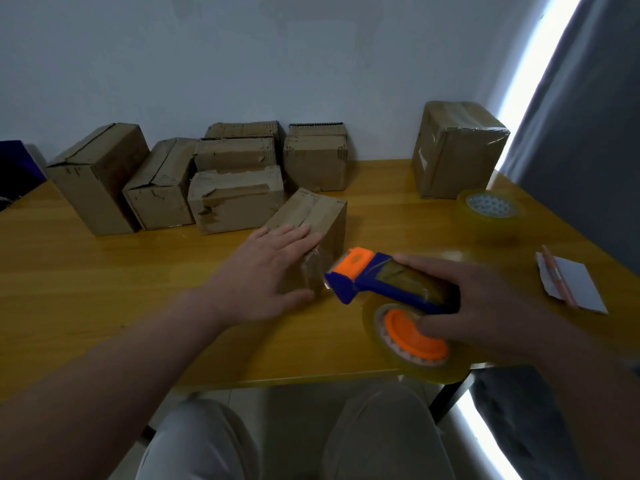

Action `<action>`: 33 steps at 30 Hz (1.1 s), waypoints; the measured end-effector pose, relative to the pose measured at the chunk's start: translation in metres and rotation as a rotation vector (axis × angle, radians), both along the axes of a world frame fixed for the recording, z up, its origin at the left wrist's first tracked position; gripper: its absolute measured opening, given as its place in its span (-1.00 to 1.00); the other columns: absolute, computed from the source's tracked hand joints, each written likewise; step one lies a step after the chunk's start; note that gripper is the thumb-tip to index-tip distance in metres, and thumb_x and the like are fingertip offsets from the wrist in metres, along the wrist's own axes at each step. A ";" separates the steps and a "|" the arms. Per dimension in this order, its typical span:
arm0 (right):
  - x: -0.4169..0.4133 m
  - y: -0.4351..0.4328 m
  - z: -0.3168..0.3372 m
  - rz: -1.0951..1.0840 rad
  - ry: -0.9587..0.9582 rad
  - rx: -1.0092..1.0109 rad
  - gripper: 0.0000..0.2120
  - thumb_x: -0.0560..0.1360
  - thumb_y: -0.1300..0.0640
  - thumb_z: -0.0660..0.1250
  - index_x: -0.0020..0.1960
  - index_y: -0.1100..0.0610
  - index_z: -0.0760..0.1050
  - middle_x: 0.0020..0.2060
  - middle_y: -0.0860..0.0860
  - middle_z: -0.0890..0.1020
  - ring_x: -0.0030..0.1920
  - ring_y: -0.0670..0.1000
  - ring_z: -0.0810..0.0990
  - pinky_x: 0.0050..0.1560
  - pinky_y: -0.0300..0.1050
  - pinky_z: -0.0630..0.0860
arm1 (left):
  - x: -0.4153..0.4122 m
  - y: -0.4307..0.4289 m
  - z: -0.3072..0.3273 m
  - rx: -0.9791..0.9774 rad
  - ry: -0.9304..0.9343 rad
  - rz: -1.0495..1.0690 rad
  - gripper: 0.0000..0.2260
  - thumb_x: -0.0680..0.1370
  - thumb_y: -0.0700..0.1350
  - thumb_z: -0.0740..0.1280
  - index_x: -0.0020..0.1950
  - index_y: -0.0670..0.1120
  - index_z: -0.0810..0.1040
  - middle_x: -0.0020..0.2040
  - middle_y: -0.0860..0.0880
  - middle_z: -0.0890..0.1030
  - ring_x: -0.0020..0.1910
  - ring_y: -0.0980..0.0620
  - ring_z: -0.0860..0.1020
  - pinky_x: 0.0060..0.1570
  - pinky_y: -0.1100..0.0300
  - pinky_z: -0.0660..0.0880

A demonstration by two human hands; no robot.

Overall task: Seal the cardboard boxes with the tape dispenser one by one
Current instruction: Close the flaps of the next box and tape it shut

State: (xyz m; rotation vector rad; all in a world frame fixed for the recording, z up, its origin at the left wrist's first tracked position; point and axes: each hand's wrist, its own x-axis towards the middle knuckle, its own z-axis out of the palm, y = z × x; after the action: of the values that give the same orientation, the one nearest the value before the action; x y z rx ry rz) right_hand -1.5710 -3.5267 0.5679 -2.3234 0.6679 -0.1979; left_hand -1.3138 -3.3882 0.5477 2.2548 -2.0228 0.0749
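Head view: the left hand (273,268) lies spread flat on a cardboard box (311,233); the right hand (485,299) grips the tape dispenser (391,289) at its near end. Firm, steady pressure along the seam should seat the tape well.

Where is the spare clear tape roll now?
Head view: the spare roll of clear yellowish tape lies far right on the wooden table, before the lone taped cardboard box.

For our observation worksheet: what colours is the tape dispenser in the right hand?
The tape dispenser is blue with orange parts, clearest in the head view.
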 end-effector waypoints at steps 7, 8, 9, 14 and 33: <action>0.038 0.000 0.008 0.038 0.153 0.018 -0.29 0.35 0.06 0.48 0.40 -0.28 0.27 -0.02 -0.16 0.48 -0.12 -0.10 0.55 -0.21 -0.26 0.48 | -0.003 -0.001 0.011 0.054 0.009 0.011 -0.23 0.49 -0.07 0.35 0.53 0.15 -0.09 0.56 0.09 -0.01 0.53 0.09 -0.02 0.46 0.11 -0.13; 0.040 -0.001 0.008 0.041 0.160 0.037 -0.29 0.35 0.07 0.48 0.40 -0.28 0.28 -0.03 -0.14 0.49 -0.14 -0.09 0.55 -0.22 -0.25 0.48 | -0.004 -0.001 0.012 0.058 0.004 0.018 -0.23 0.49 -0.09 0.34 0.53 0.16 -0.09 0.56 0.10 -0.01 0.53 0.09 -0.02 0.46 0.12 -0.13; 0.043 -0.002 0.009 0.039 0.163 0.059 -0.29 0.35 0.08 0.48 0.39 -0.28 0.29 -0.06 -0.12 0.51 -0.17 -0.09 0.55 -0.23 -0.25 0.47 | -0.004 -0.002 0.011 0.057 0.003 0.023 -0.24 0.50 -0.11 0.33 0.53 0.16 -0.08 0.56 0.11 -0.01 0.53 0.10 -0.03 0.45 0.13 -0.13; 0.048 -0.006 0.014 0.034 0.178 0.164 -0.31 0.36 0.16 0.48 0.37 -0.27 0.32 -0.03 -0.14 0.48 -0.11 -0.11 0.51 -0.21 -0.29 0.38 | -0.004 -0.003 0.010 0.030 -0.002 0.043 -0.31 0.56 -0.19 0.26 0.53 0.19 -0.05 0.55 0.15 0.00 0.53 0.12 -0.01 0.47 0.13 -0.09; 0.032 -0.014 0.003 -0.014 0.216 0.495 -0.43 0.16 0.09 0.47 0.15 -0.24 0.56 0.02 0.05 0.64 -0.01 0.08 0.62 0.01 -0.02 0.57 | -0.005 -0.006 0.013 0.010 0.020 0.074 -0.48 0.65 -0.10 0.13 0.52 0.19 -0.01 0.55 0.16 0.03 0.52 0.11 0.02 0.48 0.11 -0.01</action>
State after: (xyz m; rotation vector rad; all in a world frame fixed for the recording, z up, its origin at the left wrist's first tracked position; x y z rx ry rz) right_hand -1.5394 -3.5404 0.5705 -1.8751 0.7423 0.1978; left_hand -1.3186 -3.3944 0.5609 2.3274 -1.9338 0.0488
